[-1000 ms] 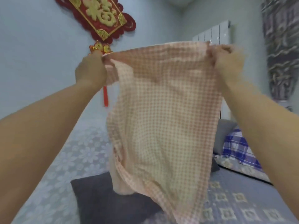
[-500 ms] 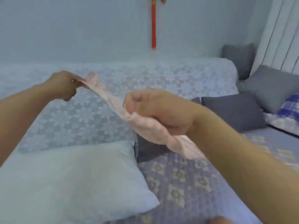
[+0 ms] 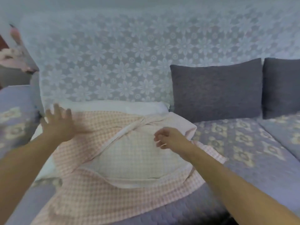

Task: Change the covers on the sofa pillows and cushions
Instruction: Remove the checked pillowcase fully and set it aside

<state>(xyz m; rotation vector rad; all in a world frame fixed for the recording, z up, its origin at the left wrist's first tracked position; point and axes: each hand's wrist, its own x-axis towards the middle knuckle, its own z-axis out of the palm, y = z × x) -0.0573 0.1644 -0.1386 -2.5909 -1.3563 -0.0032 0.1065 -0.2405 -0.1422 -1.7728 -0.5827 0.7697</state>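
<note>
A pink-and-white checked cover [image 3: 100, 189] lies spread over a bare white pillow [image 3: 113, 105] on the sofa seat, its opening gaping in the middle. My left hand [image 3: 57, 124] is flat, fingers spread, on the cover's upper left corner. My right hand [image 3: 170, 138] hovers over the cover's right side with its fingers loosely curled and nothing in them. The white pillow shows only along the back edge and at the left [image 3: 43, 169].
Two dark grey cushions [image 3: 215, 93] [image 3: 282, 86] lean against the sofa back to the right. A white floral lace throw [image 3: 126, 54] covers the backrest. The seat [image 3: 243, 151] has a lilac quilted cover. An armrest [image 3: 14, 117] stands at the left.
The cover was held up, then swung down bunched between both fists; now it lies over the white pillow and both hands have let go. My view has tilted down to the sofa.
</note>
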